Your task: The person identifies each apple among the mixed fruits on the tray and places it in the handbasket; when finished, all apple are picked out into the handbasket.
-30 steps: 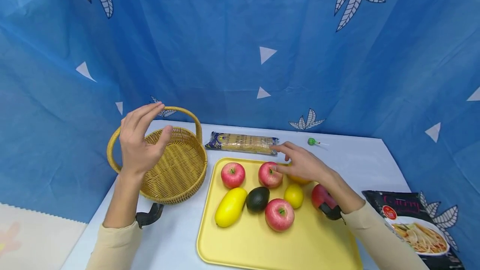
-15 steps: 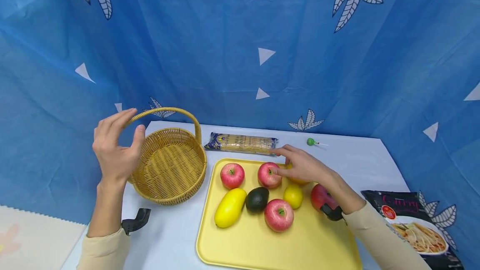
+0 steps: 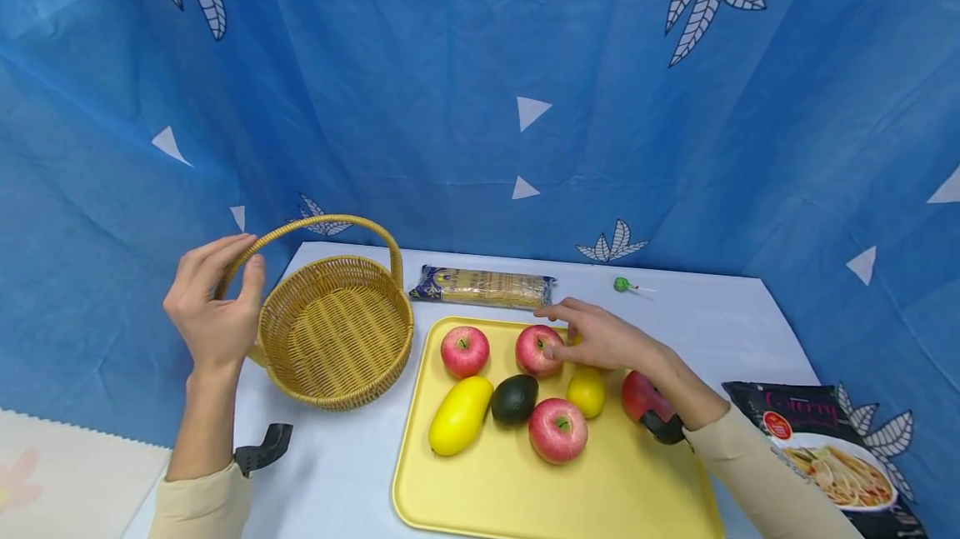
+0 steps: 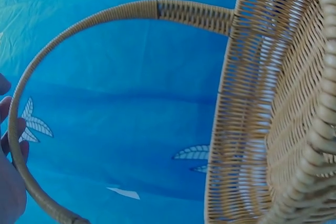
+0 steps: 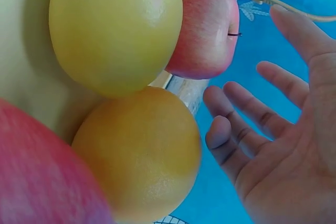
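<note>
My left hand [image 3: 213,301] is at the left side of the wicker basket's handle [image 3: 322,221], thumb apart from the long fingers. The handle runs between them; in the left wrist view fingertips [image 4: 22,125] show through its loop. The round basket [image 3: 337,347] stands on the table. My right hand [image 3: 603,339] is held over the back of the yellow tray [image 3: 480,506], fingers loosely bent, thumb near a red apple [image 3: 538,349]. In the right wrist view its palm faces an orange [image 5: 142,153], with a lemon-like yellow fruit [image 5: 115,30] beside it; nothing is in the fingers.
Also on the tray are an avocado [image 3: 514,399], a yellow mango [image 3: 461,416] and more red apples [image 3: 558,431]. Behind it lie a pack of dry noodles [image 3: 483,286] and a green lollipop [image 3: 622,284]. A black curry packet [image 3: 817,447] lies at the right.
My left hand has moved left and slightly down, from in front of the basket to the handle's left side. My right hand has sunk slightly toward the fruit.
</note>
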Motion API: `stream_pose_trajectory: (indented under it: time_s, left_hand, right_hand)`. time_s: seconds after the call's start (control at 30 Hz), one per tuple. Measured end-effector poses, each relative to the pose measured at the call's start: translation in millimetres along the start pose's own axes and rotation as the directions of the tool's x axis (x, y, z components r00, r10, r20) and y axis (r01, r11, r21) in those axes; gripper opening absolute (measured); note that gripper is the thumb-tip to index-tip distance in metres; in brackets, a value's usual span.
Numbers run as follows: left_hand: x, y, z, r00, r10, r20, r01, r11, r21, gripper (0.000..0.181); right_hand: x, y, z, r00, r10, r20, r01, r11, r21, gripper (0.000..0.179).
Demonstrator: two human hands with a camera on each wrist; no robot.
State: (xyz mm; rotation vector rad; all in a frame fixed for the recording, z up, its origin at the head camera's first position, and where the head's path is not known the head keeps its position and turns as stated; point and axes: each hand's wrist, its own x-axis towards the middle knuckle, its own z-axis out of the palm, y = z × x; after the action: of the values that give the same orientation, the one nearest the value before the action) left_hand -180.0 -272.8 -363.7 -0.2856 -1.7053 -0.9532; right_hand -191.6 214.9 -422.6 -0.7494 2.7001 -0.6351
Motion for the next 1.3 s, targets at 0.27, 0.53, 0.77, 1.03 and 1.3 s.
stream_pose_trajectory:
  time_s: [0.27,0.53,0.77,1.03,1.3]
  left_hand:
    - [-6.6,-9.2,-5.2,0.999,-0.038,-0.020,0.038,0.999,-0.006,0.015]
    - [-14.9,-23.3,-11.3,0.996,-0.088,-0.009,0.087,0.995,-0.043,0.016]
    - [-18.2,-22.1,-15.5,0.991,-0.134,-0.025,0.132,0.988,-0.084,0.018]
    - [-17.5,-5.8,-15.1,0.984,-0.162,-0.074,0.143,0.967,-0.211,0.017]
    - [-20.4,-10.3,-16.1,0.975,-0.202,-0.090,0.164,0.935,-0.314,0.017]
  right_hand:
    - [3.7,-2,5,0.999,0.021,0.030,-0.021,1.000,-0.013,0.066]
    - [6.9,-2,9,0.999,0.008,0.036,-0.007,1.000,-0.025,0.063]
    - [8.1,-3,10,0.999,0.006,0.047,-0.005,1.000,-0.024,0.061]
    - [9.7,-5,11,0.998,0.014,0.062,-0.011,0.999,-0.042,0.062]
    - [13.2,-6,13,0.995,0.007,0.103,-0.001,0.998,-0.056,0.065]
